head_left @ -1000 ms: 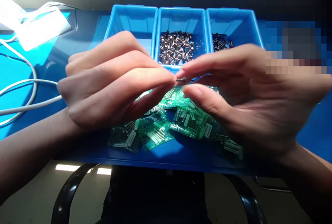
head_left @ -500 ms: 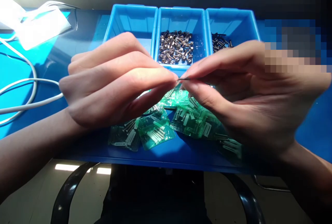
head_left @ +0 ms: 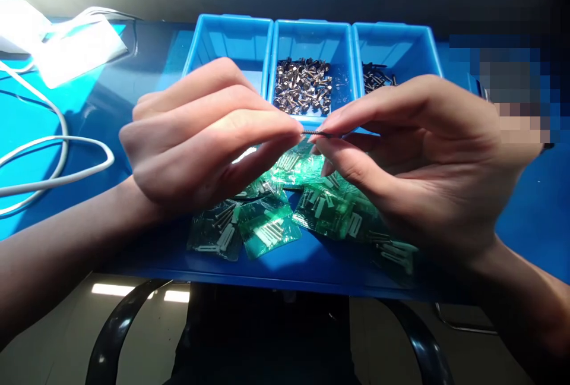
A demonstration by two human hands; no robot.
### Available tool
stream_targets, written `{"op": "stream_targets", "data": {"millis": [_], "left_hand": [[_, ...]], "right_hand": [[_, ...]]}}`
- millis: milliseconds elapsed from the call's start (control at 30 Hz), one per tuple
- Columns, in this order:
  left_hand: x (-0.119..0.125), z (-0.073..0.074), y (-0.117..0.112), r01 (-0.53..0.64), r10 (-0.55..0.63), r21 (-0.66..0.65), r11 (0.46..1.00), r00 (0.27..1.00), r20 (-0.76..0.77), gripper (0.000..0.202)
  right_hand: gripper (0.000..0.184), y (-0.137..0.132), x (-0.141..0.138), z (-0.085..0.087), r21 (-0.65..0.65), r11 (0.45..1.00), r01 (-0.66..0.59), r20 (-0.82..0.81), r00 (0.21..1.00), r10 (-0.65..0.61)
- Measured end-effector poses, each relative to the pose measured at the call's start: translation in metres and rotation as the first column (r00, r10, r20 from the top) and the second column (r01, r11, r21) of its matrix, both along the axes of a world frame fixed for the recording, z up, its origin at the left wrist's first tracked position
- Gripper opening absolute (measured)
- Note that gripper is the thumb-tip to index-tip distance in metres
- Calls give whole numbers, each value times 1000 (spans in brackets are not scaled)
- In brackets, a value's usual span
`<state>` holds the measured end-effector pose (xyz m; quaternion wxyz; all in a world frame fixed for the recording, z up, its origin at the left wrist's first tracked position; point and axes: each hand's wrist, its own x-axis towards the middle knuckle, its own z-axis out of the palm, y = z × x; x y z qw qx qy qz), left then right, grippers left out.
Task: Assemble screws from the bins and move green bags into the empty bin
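Note:
My left hand [head_left: 209, 135] and my right hand [head_left: 423, 159] meet fingertip to fingertip above the blue table. Both pinch one small dark screw [head_left: 317, 133] held level between them. Under the hands lie several green plastic packets [head_left: 267, 227] with small metal parts inside. Behind the hands stand three blue bins: the left bin [head_left: 229, 40] looks bare, the middle bin [head_left: 312, 40] holds silvery nuts [head_left: 303, 85], and the right bin [head_left: 392, 43] holds dark screws [head_left: 376, 79].
White cables [head_left: 53, 162] loop over the table at the left. A white device [head_left: 75, 46] lies at the far left back. The table's front edge [head_left: 285, 284] runs just below the packets, with a dark chair frame [head_left: 116, 325] beneath it.
Both hands have shifted slightly right and closed in on the screw; the right fingertips now cover more of it. The view has dropped a little.

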<state>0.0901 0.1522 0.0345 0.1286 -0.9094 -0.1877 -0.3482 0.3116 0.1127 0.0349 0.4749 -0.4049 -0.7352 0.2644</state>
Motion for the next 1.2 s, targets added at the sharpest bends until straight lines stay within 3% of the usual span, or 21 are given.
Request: {"op": "stream_targets", "data": {"millis": [133, 300, 500, 667, 733, 800, 900, 967, 1033, 1067, 1133, 1200], "left_hand": [[5, -2, 3, -12, 13, -7, 1000, 998, 56, 24], [6, -2, 3, 81, -82, 27, 996, 995, 49, 37], [4, -1, 1, -6, 7, -8, 1000, 1000, 26, 31], [1, -2, 6, -152, 153, -11, 988, 987, 58, 17], [0, -4, 9, -169, 168, 9, 986, 983, 72, 15], [0, -4, 11, -149, 144, 35, 988, 984, 103, 14], [3, 0, 11, -259, 262, -49, 965, 961, 84, 14], [5, 4, 10, -395, 393, -225, 891, 918, -56, 16], [6, 7, 9, -471, 442, -338, 815, 882, -163, 17], [6, 6, 9, -458, 435, -329, 826, 889, -145, 17], [5, 3, 10, -370, 374, -188, 910, 927, -14, 16], [3, -3, 10, -278, 279, -24, 960, 957, 83, 17]], "right_hand": [[22, -1, 0, 0, 4, 1000, -5, -6, 1000, 5], [22, 1, 1, 0, 42, 998, 51, 95, 994, -55], [24, -3, 0, 1, 99, 993, 59, 27, 998, -62], [9, 6, 0, 1, 138, 952, 272, 18, 961, -277], [10, 16, 7, -1, 212, 908, 361, -47, 932, -360], [16, 27, 18, -2, 240, 898, 368, 24, 923, -384], [27, 33, 32, 0, 354, 883, 310, 312, 850, -424], [32, 29, 34, 3, 438, 868, 234, 405, 811, -423], [35, 21, 28, 2, 464, 884, 56, 473, 829, -300], [35, 17, 23, 0, 461, 885, -65, 512, 834, -205], [35, 12, 11, -6, 427, 856, -292, 613, 789, -37], [37, 8, 1, -14, 359, 835, -417, 695, 716, 58]]}}
